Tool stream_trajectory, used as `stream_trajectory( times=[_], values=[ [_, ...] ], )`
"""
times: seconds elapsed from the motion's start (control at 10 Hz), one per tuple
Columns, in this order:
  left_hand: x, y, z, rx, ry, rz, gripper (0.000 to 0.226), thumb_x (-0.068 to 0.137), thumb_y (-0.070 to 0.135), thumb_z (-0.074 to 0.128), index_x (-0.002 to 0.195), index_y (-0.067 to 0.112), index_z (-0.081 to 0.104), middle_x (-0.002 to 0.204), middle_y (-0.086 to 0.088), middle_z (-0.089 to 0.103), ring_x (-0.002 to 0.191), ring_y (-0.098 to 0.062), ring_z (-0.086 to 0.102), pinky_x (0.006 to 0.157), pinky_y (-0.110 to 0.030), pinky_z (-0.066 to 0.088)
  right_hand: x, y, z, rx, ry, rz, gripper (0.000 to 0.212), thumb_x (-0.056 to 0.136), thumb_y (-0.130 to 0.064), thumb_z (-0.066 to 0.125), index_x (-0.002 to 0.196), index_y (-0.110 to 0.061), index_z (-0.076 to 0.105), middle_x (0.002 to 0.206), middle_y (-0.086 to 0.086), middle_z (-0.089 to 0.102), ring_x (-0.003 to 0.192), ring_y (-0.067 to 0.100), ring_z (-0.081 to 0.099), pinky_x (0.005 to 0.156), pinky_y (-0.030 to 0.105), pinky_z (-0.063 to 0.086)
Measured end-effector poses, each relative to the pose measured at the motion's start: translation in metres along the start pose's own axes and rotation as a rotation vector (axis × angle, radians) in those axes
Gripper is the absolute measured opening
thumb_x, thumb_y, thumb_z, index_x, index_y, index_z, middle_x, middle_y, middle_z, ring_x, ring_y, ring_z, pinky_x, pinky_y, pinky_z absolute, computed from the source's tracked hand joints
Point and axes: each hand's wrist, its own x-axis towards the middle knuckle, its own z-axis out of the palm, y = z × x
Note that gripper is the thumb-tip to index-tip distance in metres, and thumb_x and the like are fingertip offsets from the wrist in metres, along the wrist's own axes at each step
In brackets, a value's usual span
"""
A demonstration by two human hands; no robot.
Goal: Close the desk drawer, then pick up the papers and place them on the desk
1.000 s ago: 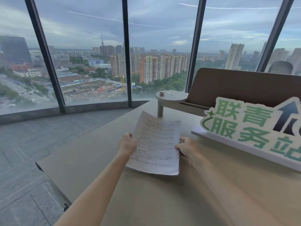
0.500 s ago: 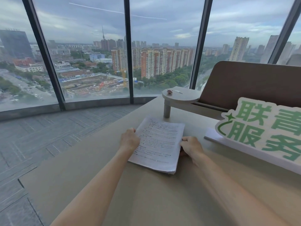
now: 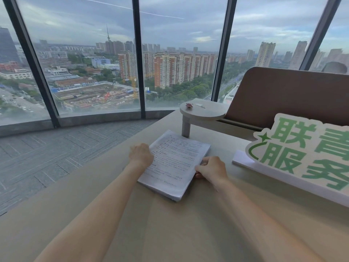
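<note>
Green-lettered sign (image 3: 302,157) stands right of papers, close to right hand (image 3: 211,170). Round shelf on post (image 3: 203,112) just beyond stack's far edge, two small items on top. Brown panel (image 3: 289,95) behind sign.

Papers (image 3: 174,163) lie flat on desk (image 3: 170,233) — long axis runs away from person, far end tilted right.

Left hand (image 3: 141,155) curled on stack's left edge; right hand grips right edge, fingers tucked beneath.

Beige desktop, grey carpet floor (image 3: 47,157), tall windows (image 3: 90,53) over city.
</note>
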Motion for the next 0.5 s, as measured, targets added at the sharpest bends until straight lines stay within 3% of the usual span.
stream_trajectory(
  times=[0.1, 0.3, 0.5],
  values=[
    [0.001, 0.003, 0.001, 0.078, 0.01, 0.002, 0.035, 0.087, 0.009, 0.047, 0.117, 0.004, 0.064, 0.117, -0.02, 0.066, 0.113, -0.038, 0.055, 0.09, -0.038, 0.045, 0.002, -0.003, -0.001, -0.034, -0.013, 0.012, 0.008, 0.077, 0.0, 0.067, 0.077, -0.001, 0.075, 0.073, 0.009, 0.077, 0.064, 0.025, 0.078, 0.077, 0.035, 0.064],
    [-0.006, 0.005, 0.001, 0.198, 0.022, 0.04, 0.033, 0.086, 0.01, 0.047, 0.115, 0.01, 0.061, 0.113, -0.016, 0.066, 0.108, -0.034, 0.057, 0.083, -0.038, 0.042, 0.006, -0.012, -0.003, -0.131, -0.027, 0.031, 0.017, 0.08, -0.003, 0.055, 0.067, -0.005, 0.067, 0.066, 0.016, 0.075, 0.058, 0.03, 0.076, 0.061, 0.035, 0.065],
    [-0.019, 0.009, -0.011, 0.101, 0.136, 0.168, 0.025, 0.084, 0.006, 0.044, 0.103, 0.004, 0.06, 0.103, -0.019, 0.067, 0.096, -0.035, 0.06, 0.074, -0.038, 0.044, 0.005, -0.011, -0.007, -0.282, 0.028, -0.015, 0.022, 0.082, -0.018, 0.058, 0.08, 0.0, 0.072, 0.073, 0.015, 0.075, 0.058, 0.031, 0.075, 0.064, 0.039, 0.065]
  ],
)
